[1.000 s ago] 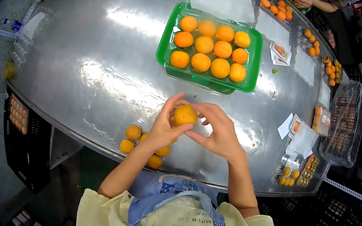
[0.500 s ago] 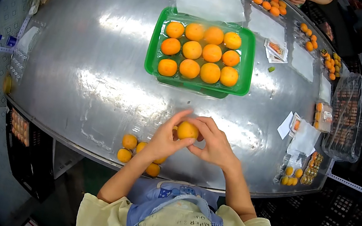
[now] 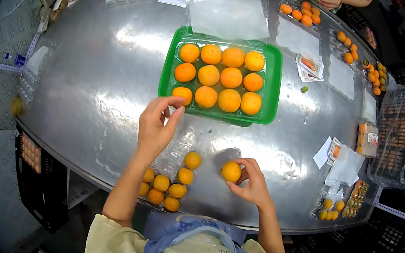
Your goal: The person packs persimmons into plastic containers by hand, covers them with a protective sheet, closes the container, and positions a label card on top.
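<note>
By the twelve oranges (image 3: 209, 75), the left grip (image 3: 181, 104) is narrow; apart, the right grip (image 3: 232, 173) holds one orange (image 3: 230, 171).

At the far side of the table (image 3: 95, 67), another person's hand (image 3: 331, 1) is near some orange fruits (image 3: 306, 20) in clear packaging.

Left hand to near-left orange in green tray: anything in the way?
Nothing visible between the left hand and that orange in the green tray; its fingers overlap the orange's near edge, contact unclear.
</note>
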Action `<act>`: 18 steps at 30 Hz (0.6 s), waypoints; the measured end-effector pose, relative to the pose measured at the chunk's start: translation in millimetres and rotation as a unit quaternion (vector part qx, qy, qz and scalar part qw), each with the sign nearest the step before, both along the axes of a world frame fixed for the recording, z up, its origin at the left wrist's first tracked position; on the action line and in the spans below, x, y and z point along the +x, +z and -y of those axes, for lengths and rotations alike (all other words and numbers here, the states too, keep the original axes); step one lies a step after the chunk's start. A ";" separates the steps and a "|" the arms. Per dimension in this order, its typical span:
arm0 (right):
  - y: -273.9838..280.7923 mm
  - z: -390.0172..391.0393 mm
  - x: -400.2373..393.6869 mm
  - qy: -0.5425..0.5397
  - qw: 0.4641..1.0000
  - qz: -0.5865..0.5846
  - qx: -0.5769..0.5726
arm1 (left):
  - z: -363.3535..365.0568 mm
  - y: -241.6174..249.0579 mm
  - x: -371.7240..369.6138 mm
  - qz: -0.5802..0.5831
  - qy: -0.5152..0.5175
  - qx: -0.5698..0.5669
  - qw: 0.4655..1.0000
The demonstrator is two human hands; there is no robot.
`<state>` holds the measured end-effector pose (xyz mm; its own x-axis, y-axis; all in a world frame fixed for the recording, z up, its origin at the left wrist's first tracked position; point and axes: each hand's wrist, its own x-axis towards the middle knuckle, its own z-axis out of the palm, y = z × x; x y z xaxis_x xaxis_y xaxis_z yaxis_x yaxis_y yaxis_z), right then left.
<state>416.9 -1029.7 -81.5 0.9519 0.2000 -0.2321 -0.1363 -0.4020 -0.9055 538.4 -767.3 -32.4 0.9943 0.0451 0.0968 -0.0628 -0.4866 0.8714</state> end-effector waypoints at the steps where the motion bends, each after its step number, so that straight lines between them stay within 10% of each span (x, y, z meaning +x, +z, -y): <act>1: -1.7 -0.4 0.0 0.001 1.000 0.000 0.003 | 2.0 1.6 8.1 0.058 -0.022 0.052 0.997; 7: -8.2 -8.8 2.7 0.027 0.999 0.017 0.001 | 29.9 2.7 32.5 0.182 -0.087 0.279 0.939; 18: 6.9 -16.8 17.8 0.019 0.998 0.068 0.004 | 44.7 -1.9 45.4 0.160 -0.119 0.369 0.908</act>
